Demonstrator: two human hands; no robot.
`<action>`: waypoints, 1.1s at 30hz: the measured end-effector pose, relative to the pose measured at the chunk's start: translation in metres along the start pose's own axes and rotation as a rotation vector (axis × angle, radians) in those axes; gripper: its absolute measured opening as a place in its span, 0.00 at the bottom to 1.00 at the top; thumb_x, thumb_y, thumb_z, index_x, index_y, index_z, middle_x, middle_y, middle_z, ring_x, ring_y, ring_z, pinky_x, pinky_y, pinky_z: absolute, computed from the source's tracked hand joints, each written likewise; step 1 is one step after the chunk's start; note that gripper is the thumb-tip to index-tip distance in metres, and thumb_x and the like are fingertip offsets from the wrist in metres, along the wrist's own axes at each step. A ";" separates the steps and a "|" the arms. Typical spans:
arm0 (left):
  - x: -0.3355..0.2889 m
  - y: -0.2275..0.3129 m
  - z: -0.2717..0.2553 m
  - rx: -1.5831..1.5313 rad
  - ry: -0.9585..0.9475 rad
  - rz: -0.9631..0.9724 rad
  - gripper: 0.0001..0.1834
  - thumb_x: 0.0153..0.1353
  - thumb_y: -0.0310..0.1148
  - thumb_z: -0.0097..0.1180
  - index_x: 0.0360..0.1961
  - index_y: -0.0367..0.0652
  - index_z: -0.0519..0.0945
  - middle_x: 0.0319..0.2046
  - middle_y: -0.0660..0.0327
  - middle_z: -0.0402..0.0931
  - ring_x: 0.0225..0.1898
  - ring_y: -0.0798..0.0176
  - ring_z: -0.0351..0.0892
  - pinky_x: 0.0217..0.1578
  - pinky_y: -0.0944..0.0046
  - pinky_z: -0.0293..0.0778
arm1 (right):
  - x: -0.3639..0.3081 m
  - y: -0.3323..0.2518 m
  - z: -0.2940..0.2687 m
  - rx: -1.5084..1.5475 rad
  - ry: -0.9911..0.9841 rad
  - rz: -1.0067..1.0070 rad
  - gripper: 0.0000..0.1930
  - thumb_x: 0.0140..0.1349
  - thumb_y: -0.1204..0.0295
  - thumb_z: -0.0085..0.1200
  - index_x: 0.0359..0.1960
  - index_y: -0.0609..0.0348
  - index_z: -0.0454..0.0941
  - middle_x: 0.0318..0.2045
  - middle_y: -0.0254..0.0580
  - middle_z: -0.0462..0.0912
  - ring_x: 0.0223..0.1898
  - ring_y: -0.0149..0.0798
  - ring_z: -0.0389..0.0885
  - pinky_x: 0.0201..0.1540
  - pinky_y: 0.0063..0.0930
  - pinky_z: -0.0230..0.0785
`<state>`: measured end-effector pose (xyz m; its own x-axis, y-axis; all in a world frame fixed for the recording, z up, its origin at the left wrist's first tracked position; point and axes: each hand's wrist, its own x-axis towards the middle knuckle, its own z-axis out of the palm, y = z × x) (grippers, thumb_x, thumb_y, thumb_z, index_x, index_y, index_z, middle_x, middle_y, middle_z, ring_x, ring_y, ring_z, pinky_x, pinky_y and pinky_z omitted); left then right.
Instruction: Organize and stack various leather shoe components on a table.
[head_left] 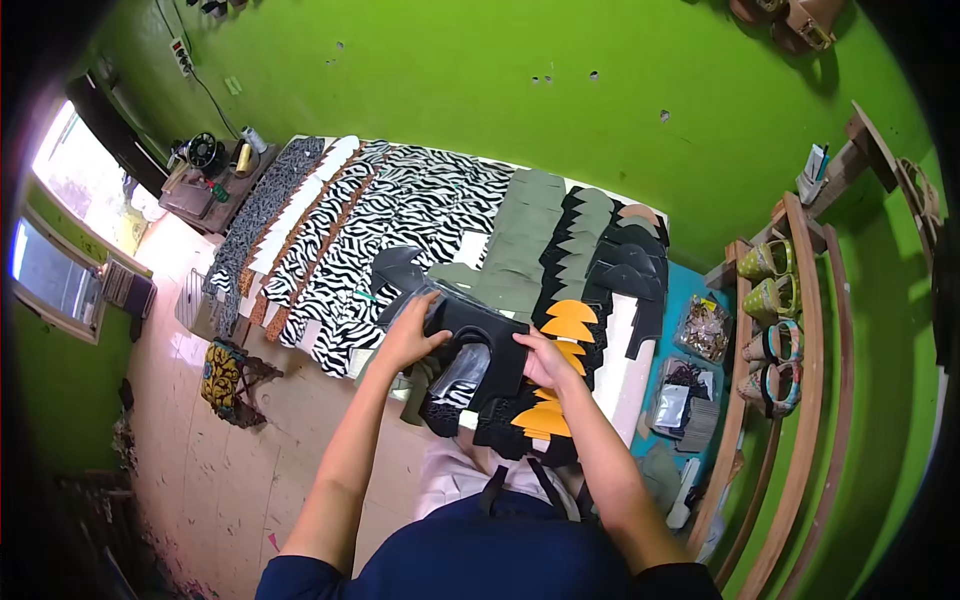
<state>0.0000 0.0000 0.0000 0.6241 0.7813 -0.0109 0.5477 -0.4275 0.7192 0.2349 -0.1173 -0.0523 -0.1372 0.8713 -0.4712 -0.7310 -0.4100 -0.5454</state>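
Note:
A black cut shoe-upper piece (478, 330) lies over the near edge of a worktable (625, 375), and both hands are on it. My left hand (408, 335) grips its left side, fingers curled over the edge. My right hand (545, 360) presses and holds its right side. A shiny grey piece (462, 368) shows just under the black one. Orange leaf-shaped pieces (568, 322) fan out beside my right hand, with more orange pieces (542, 420) lower down. Zebra-patterned pieces (400, 215) cover the table's left part.
Olive-green pieces (525, 225) and black pieces (615, 270) lie in overlapping rows on the table. Clear bags of small parts (705, 328) sit at the right end. A wooden rack (790, 300) holds sandals. A sewing machine (205, 152) stands far left by the green wall.

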 end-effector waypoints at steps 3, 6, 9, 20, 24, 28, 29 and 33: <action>-0.003 -0.009 -0.001 -0.099 -0.016 -0.027 0.38 0.50 0.37 0.64 0.60 0.40 0.60 0.51 0.49 0.68 0.49 0.52 0.72 0.48 0.59 0.69 | -0.009 0.002 0.016 0.083 -0.098 -0.009 0.24 0.64 0.71 0.43 0.61 0.51 0.52 0.51 0.44 0.72 0.49 0.42 0.76 0.48 0.41 0.72; -0.011 -0.028 -0.007 -0.277 -0.123 -0.103 0.38 0.51 0.38 0.63 0.60 0.39 0.59 0.50 0.50 0.69 0.45 0.57 0.75 0.45 0.61 0.71 | -0.007 0.020 0.038 0.184 -0.186 -0.020 0.23 0.64 0.73 0.43 0.61 0.51 0.53 0.50 0.43 0.73 0.49 0.40 0.76 0.49 0.40 0.72; -0.017 -0.037 -0.005 -0.511 -0.205 -0.164 0.39 0.53 0.42 0.62 0.61 0.38 0.58 0.51 0.49 0.68 0.46 0.59 0.73 0.46 0.63 0.70 | -0.009 0.043 0.060 0.091 -0.140 -0.105 0.21 0.64 0.73 0.43 0.59 0.52 0.56 0.49 0.43 0.73 0.49 0.40 0.76 0.48 0.40 0.71; -0.022 -0.046 -0.040 -0.684 -0.263 -0.101 0.22 0.55 0.34 0.60 0.49 0.36 0.70 0.40 0.61 0.73 0.41 0.70 0.72 0.44 0.70 0.69 | -0.042 0.072 0.103 0.074 -0.036 -0.436 0.17 0.65 0.73 0.45 0.54 0.60 0.61 0.45 0.46 0.75 0.43 0.43 0.79 0.46 0.34 0.74; -0.015 -0.030 -0.030 -0.778 -0.329 -0.097 0.13 0.58 0.32 0.57 0.41 0.36 0.74 0.34 0.65 0.75 0.34 0.74 0.71 0.38 0.73 0.68 | -0.050 0.066 0.083 0.017 0.153 -0.548 0.17 0.62 0.74 0.47 0.53 0.61 0.64 0.44 0.43 0.76 0.42 0.37 0.79 0.47 0.31 0.73; -0.008 -0.005 -0.003 -0.791 -0.292 -0.059 0.11 0.60 0.32 0.54 0.39 0.35 0.76 0.32 0.66 0.76 0.32 0.76 0.71 0.34 0.74 0.67 | -0.068 0.053 0.052 -0.084 0.299 -0.597 0.18 0.58 0.76 0.54 0.49 0.64 0.68 0.43 0.40 0.76 0.43 0.31 0.76 0.48 0.24 0.69; -0.004 0.000 0.005 -0.799 -0.305 -0.073 0.12 0.60 0.33 0.54 0.39 0.34 0.76 0.31 0.66 0.76 0.32 0.75 0.71 0.34 0.74 0.67 | -0.070 0.049 0.043 -0.169 0.359 -0.631 0.17 0.57 0.76 0.55 0.48 0.64 0.69 0.42 0.39 0.76 0.43 0.31 0.75 0.48 0.23 0.67; 0.020 0.019 0.045 -0.521 -0.400 -0.053 0.10 0.60 0.35 0.55 0.34 0.38 0.78 0.26 0.70 0.74 0.26 0.76 0.67 0.27 0.71 0.64 | -0.080 0.028 0.005 -0.432 0.668 -0.700 0.18 0.55 0.80 0.55 0.48 0.65 0.68 0.42 0.43 0.77 0.42 0.31 0.76 0.46 0.23 0.68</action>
<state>0.0477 -0.0133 -0.0176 0.8179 0.5228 -0.2403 0.3042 -0.0385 0.9518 0.2219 -0.1968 -0.0260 0.7140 0.6790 -0.1708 -0.1876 -0.0495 -0.9810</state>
